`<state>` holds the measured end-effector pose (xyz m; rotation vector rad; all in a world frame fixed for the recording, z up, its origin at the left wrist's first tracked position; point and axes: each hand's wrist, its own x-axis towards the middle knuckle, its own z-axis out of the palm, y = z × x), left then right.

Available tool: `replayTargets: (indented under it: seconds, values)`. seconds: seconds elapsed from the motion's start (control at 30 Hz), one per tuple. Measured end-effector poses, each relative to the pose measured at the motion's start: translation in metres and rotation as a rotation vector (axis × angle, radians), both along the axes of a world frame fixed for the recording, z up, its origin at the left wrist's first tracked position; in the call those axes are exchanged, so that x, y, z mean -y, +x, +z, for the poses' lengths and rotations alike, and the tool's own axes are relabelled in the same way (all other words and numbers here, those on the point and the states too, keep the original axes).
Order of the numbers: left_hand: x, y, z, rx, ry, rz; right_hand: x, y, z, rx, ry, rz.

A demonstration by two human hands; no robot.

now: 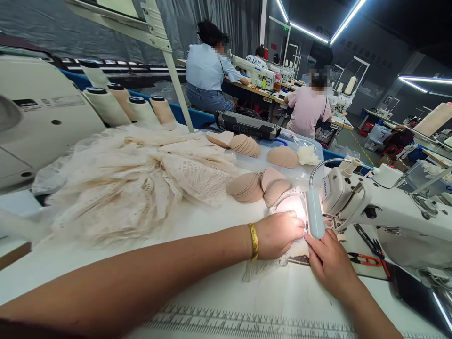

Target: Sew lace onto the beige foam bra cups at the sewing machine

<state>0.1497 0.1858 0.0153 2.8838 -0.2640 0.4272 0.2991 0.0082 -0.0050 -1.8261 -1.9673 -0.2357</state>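
Note:
A cream lace piece (pixel 251 269) lies on the sewing table under a bright lamp (pixel 315 214). A pale rounded pad (pixel 290 204) shows on it just beyond my left hand (pixel 280 234). The fingers of that hand are curled down and closed on the lace; a gold bracelet is on its wrist. From the right, my right hand (pixel 330 258) meets it at the sewing machine (pixel 339 193), thumb and fingers closed at the lace edge. Fingertips and needle are partly hidden by the lamp and its glare.
Beige pads (pixel 246 187) are stacked behind the work, with more on a clear plastic lid (pixel 310 141). A heap of cream lace (pixel 141 183) covers the left. Orange thread snips (pixel 365 259) lie right; a ruler strip (pixel 226 322) runs along the front. Co-workers sit at machines beyond.

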Motion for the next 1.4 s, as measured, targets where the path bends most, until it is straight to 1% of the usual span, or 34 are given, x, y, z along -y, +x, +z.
replayTargets:
  seconds: [0.17,0.3,0.47,0.53,0.6,0.67,0.73,0.8,0.83,0.9,0.97,1.0,1.03,1.07,1.1,1.13,1.17,1.2,1.27,1.33,1.37,1.4]
  values:
    - [-0.001,0.001,0.001,0.01,0.033,0.023,0.001,-0.001,0.001,0.003,0.003,-0.004]
    - [0.001,0.002,0.001,-0.054,0.12,0.077,0.001,0.002,-0.001,0.005,0.01,0.011]
    - [0.011,0.011,-0.002,-0.074,0.224,0.112,0.002,0.008,-0.004,0.002,0.034,0.053]
    - [0.015,0.012,0.0,-0.107,0.266,0.147,0.003,0.009,-0.004,0.006,0.063,0.08]
    - [0.019,0.005,0.007,-0.144,0.291,0.196,0.005,0.007,-0.003,0.003,0.082,0.122]
    - [0.024,-0.014,0.02,-0.192,0.269,0.232,0.006,0.001,-0.001,0.009,0.07,0.175]
    - [0.031,-0.044,0.038,-0.272,0.159,0.224,0.005,-0.011,0.003,0.042,0.044,0.223]
    - [0.039,-0.081,0.06,-0.339,-0.061,0.164,0.001,-0.029,0.009,0.079,0.028,0.259]
    - [0.041,-0.1,0.072,-0.346,-0.176,0.158,-0.001,-0.039,0.012,0.074,0.026,0.272]
    - [0.043,-0.138,0.092,-0.359,-0.4,0.186,-0.001,-0.061,0.021,0.008,-0.033,0.364]
    - [0.043,-0.176,0.106,-0.407,-0.585,0.263,0.008,-0.084,0.032,-0.166,-0.179,0.425]
    - [0.044,-0.194,0.108,-0.432,-0.661,0.282,0.018,-0.095,0.037,-0.261,-0.272,0.45]
    - [0.047,-0.211,0.107,-0.456,-0.717,0.28,0.029,-0.106,0.041,-0.348,-0.378,0.48]
    - [0.052,-0.225,0.101,-0.481,-0.748,0.258,0.042,-0.116,0.041,-0.418,-0.456,0.513]
    - [0.058,-0.237,0.091,-0.504,-0.754,0.222,0.055,-0.125,0.037,-0.463,-0.522,0.53]
    - [0.066,-0.246,0.076,-0.515,-0.724,0.19,0.066,-0.133,0.028,-0.493,-0.583,0.569]
    - [0.075,-0.25,0.057,-0.516,-0.675,0.173,0.075,-0.137,0.013,-0.523,-0.631,0.571]
    - [0.084,-0.251,0.035,-0.509,-0.607,0.199,0.081,-0.14,-0.006,-0.564,-0.674,0.534]
    - [0.104,-0.243,-0.015,-0.484,-0.422,0.352,0.085,-0.136,-0.051,-0.665,-0.713,0.363]
    - [0.122,-0.23,-0.06,-0.422,-0.268,0.443,0.083,-0.126,-0.096,-0.723,-0.718,0.204]
    - [0.129,-0.225,-0.079,-0.366,-0.226,0.467,0.082,-0.121,-0.115,-0.73,-0.71,0.166]
    - [0.134,-0.22,-0.094,-0.324,-0.189,0.47,0.082,-0.117,-0.13,-0.734,-0.716,0.153]
